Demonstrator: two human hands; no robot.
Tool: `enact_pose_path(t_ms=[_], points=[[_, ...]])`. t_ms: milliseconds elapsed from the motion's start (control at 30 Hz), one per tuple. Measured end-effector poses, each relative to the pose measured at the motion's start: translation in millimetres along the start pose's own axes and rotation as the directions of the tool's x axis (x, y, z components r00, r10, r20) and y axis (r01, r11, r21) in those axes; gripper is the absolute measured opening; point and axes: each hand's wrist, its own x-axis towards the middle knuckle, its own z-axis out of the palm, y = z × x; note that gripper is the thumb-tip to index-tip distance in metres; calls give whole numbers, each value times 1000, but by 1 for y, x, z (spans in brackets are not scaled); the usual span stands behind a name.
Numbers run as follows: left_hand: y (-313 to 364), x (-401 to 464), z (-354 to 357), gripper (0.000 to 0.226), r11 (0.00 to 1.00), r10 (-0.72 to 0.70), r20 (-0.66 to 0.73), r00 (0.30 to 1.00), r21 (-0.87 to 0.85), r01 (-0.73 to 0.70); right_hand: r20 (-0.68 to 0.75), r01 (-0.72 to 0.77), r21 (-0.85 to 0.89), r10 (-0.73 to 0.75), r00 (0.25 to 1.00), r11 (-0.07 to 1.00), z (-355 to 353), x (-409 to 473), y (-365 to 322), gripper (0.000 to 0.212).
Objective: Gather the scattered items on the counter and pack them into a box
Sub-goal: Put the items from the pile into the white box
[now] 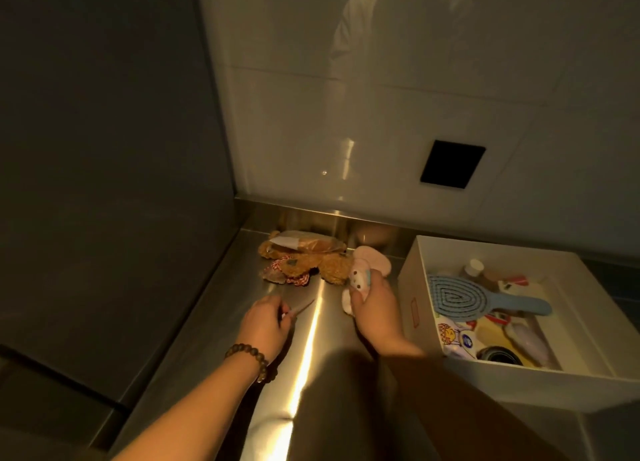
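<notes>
I see the right hand (372,299) wrapped round a pink plush toy (360,278), beside the box (412,287) for dropping in; the left hand (265,323) pinches a thin stick (301,308) off the counter (221,322)

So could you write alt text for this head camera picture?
A person's right hand grips a small white plush toy beside a white box holding a blue hairbrush and bottles, while the left hand pinches a thin pointed object over the steel counter. A brown teddy bear lies behind.
</notes>
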Motion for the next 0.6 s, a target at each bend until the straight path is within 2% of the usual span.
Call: enact_pose_path(t_ms=[200,300,367,500,600], points=[[62,12,-18,13,989,101,-130,986,-95,-113,-54,84,302,-70,996,950,-55,-8,-46,34],[113,18,-21,12,967,215,-166,962,-103,-234,-192,152,349,-89,977,925,-105,-4,-50,22],[149,21,-20,13,943,283,-177,943,-126,-307,-296,178,340,-74,952,923,-145,-2,-39,21],[216,20,1,7,888,420,-102,902,-158,-432,-402,82,263,32,915,961,-217,-2,11,24],[254,16,27,8,859,496,20,868,-162,-486,-377,-14,236,104,921,972,-253,-7,57,26]])
